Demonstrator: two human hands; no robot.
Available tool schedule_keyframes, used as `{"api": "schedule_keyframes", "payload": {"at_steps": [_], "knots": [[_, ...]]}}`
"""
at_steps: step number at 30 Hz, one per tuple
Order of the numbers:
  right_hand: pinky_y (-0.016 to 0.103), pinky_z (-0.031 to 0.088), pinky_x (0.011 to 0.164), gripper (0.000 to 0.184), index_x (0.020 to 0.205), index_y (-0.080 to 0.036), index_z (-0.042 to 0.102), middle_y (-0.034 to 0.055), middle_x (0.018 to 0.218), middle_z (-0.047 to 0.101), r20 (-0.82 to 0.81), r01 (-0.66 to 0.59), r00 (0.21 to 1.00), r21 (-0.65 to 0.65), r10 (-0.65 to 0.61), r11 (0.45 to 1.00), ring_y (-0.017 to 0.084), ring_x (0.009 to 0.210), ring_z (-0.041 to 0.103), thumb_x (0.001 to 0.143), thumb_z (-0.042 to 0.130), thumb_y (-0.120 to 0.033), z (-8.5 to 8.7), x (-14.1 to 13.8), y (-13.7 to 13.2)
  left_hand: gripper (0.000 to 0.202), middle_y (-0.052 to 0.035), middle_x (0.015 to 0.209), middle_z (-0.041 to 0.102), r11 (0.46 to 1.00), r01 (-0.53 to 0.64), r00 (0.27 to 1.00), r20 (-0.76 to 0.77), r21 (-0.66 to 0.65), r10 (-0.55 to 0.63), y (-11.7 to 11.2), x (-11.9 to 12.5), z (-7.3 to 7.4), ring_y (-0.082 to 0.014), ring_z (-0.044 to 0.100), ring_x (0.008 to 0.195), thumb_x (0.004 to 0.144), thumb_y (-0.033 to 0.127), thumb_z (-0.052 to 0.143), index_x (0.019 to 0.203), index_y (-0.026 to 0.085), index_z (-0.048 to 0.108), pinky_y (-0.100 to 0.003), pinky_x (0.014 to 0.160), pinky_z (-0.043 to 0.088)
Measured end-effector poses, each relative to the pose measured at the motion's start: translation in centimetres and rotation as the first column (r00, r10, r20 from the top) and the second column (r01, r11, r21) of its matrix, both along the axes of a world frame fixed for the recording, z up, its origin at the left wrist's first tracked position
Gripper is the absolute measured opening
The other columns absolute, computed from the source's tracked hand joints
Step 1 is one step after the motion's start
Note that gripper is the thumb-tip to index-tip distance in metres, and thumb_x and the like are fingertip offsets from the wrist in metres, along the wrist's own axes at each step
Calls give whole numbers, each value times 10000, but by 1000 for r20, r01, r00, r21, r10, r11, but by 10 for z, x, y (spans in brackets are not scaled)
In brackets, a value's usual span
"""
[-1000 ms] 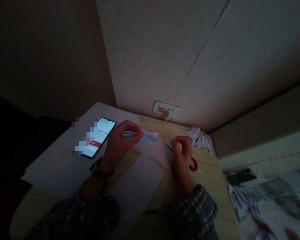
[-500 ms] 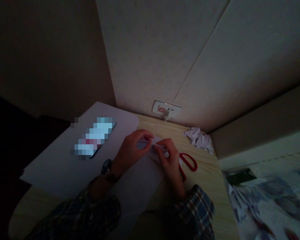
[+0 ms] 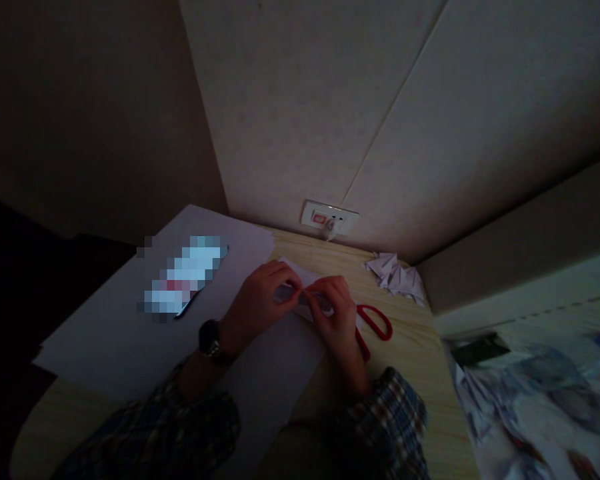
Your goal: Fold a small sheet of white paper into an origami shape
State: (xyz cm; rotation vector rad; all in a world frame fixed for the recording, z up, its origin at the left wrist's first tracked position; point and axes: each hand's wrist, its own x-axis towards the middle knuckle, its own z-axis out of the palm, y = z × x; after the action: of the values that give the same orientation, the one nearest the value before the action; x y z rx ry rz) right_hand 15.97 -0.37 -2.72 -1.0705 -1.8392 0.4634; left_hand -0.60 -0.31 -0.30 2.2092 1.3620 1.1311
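A small piece of white paper [image 3: 325,307] is pinched between my two hands above the table. My left hand [image 3: 265,297], with a watch on its wrist, has thumb and forefinger closed on the paper's near-middle part. The fingertips of my right hand [image 3: 336,310] meet them there, closed on the same paper. How the paper is folded is too dark and covered to make out. Beneath the hands lie white paper sheets [image 3: 275,367]. Red-handled scissors [image 3: 380,323] rest just right of my right hand, their blades hidden.
A lit phone [image 3: 193,273], its screen blurred out, lies on the sheets at left. Several folded white paper pieces [image 3: 395,275] sit at the table's back right corner. A wall socket [image 3: 329,219] with a plug is behind. Beyond the table's right edge is a cluttered lower surface [image 3: 545,393].
My fingertips have come together at the middle of the paper. The whole view has shifted slightly; the phone, scissors and folded pieces stay in place on the table.
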Motion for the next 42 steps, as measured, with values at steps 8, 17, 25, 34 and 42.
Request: {"api": "schedule_keyframes", "payload": {"at_steps": [8, 17, 25, 34, 42], "knots": [[348, 446, 722, 108, 771, -228, 633, 18, 763, 640, -9, -48, 999, -10, 48, 999, 196, 774, 580, 878, 624, -239, 0, 1, 2, 123, -14, 828, 666, 998, 62, 998, -3, -15, -62, 1, -7, 1, -174, 627, 819, 772, 69, 605, 790, 191, 610, -301, 772, 480], [333, 444, 693, 136, 744, -223, 639, 13, 740, 641, -39, -101, 994, -8, 101, 995, 188, 738, 577, 874, 635, -263, 1, 2, 3, 135, -7, 818, 667, 990, 128, 991, -16, -57, -129, 1, -12, 5, -161, 633, 798, 747, 62, 580, 771, 193, 600, -278, 765, 480], [321, 434, 690, 129, 727, -217, 644, 5, 733, 634, -97, -121, 988, -33, 118, 992, 181, 734, 571, 851, 662, -248, 2, 4, 4, 117, 0, 766, 646, 983, 163, 986, 61, -88, -158, 1, -14, 6, -142, 621, 737, 743, 69, 567, 744, 184, 588, -245, 703, 481], [309, 414, 696, 134, 693, -221, 622, -9, 722, 607, -236, -61, 972, -177, 18, 982, 176, 740, 556, 820, 663, -235, 8, 17, 4, 121, 8, 736, 635, 996, 79, 992, 98, -27, -76, 5, -28, 9, -141, 609, 703, 721, 71, 571, 712, 192, 579, -259, 673, 482], [282, 388, 664, 133, 735, -219, 582, -20, 746, 571, -324, 45, 937, -251, -128, 967, 162, 726, 518, 846, 618, -284, 1, 12, 4, 97, -29, 902, 686, 991, -133, 946, 298, 0, 127, 6, -36, 13, -180, 644, 870, 788, 135, 630, 849, 208, 652, -309, 794, 516]]}}
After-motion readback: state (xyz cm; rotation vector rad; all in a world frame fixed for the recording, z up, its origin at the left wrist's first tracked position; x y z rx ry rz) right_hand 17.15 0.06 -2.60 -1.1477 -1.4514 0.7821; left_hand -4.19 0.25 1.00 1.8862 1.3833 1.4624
